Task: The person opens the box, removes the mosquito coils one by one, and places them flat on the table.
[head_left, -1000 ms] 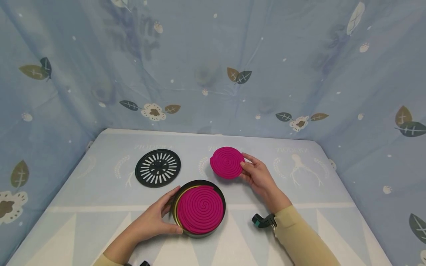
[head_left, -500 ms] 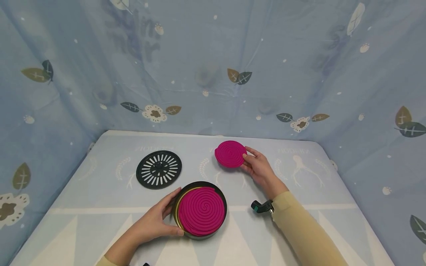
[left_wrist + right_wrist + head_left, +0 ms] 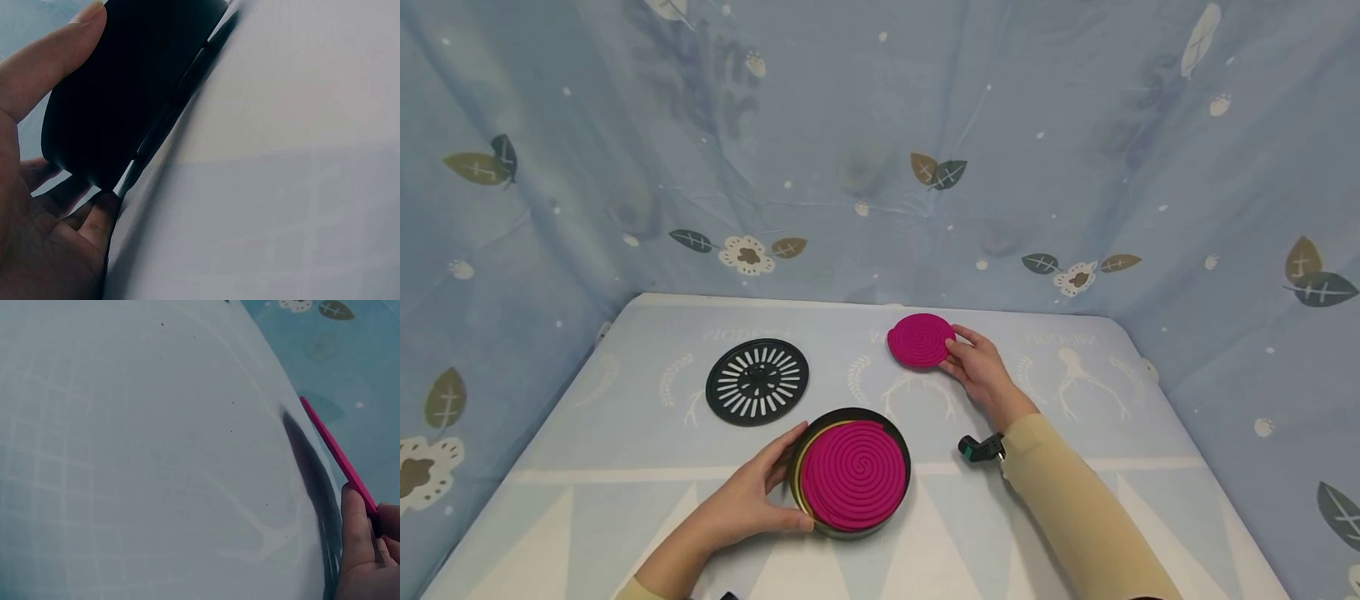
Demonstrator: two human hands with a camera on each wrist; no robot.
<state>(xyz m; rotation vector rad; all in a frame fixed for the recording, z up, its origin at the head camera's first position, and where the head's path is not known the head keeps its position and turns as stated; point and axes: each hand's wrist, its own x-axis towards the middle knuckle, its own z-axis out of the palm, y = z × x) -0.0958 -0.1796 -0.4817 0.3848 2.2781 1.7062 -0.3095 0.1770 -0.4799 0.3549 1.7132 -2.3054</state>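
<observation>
Beyond the black tin that the left hand grips, the right hand pinches the small pink mat, probably light and stiff, by its edge, a good spot.

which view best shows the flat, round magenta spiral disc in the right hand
The head view: the magenta spiral disc shows its coiled face almost whole, with the right hand holding its edge. The right wrist view shows it nearly edge-on, a thin strip. The left wrist view does not show it.
</observation>
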